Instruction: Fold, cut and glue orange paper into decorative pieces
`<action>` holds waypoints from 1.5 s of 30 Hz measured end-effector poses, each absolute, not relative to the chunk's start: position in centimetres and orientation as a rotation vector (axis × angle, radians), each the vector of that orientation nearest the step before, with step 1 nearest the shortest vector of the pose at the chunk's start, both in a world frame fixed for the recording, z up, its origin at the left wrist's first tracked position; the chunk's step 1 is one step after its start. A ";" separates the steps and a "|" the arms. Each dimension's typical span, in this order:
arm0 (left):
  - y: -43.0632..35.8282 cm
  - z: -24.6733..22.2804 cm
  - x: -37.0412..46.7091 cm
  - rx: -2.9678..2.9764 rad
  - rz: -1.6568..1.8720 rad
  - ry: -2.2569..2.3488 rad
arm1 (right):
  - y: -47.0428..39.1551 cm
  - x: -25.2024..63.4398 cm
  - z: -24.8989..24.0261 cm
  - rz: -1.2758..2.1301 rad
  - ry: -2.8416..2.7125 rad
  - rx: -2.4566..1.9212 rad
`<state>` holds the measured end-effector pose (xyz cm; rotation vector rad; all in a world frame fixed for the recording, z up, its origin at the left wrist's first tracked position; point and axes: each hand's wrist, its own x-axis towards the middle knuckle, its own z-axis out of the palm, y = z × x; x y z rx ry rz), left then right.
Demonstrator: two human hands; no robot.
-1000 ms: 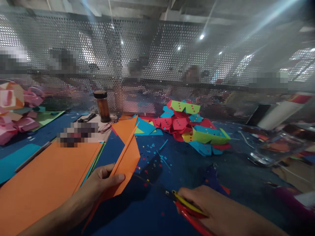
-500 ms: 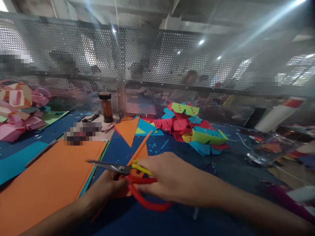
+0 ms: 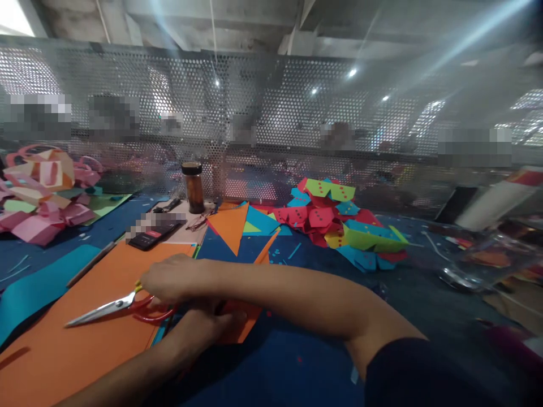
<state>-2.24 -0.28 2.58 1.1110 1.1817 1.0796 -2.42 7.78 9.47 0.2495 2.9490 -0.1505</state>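
Observation:
Reaching across my left arm, my right hand [image 3: 169,278] has its fingers at the yellow and red handles of the scissors [image 3: 112,307]. The blades point left and look shut, over a stack of orange paper [image 3: 97,345]. My left hand [image 3: 201,327] grips a folded orange paper piece [image 3: 248,316], thumb on top; part of that piece is hidden behind my right forearm. Beyond it lie orange triangles [image 3: 231,223] and a blue paper piece [image 3: 265,221].
Dotted paper shapes [image 3: 322,217] are heaped at the back middle. A dark-lidded jar [image 3: 195,189] and a phone [image 3: 155,234] stand back left, near pink paper shapes [image 3: 51,217]. At right is a clear jar [image 3: 479,263]. A perforated metal screen [image 3: 271,113] runs behind.
My right hand has carried the scissors left, away from the orange piece, across my left arm and over the paper stack. The blades have closed. My left hand still holds the piece.

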 end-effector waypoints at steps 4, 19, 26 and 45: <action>-0.1 2.9 -2.2 1.281 1.049 1.288 | 8.3 -1.9 9.0 -0.113 2.997 0.219; 0.2 1.8 -1.6 0.993 0.776 0.938 | 5.0 22.8 10.5 -0.391 3.246 1.392; 0.5 3.4 0.8 0.962 0.623 0.897 | 2.5 26.7 7.9 -1.125 2.939 1.859; 2.8 1.3 1.9 1.118 0.494 0.935 | 1.9 26.8 3.9 -1.218 3.059 1.738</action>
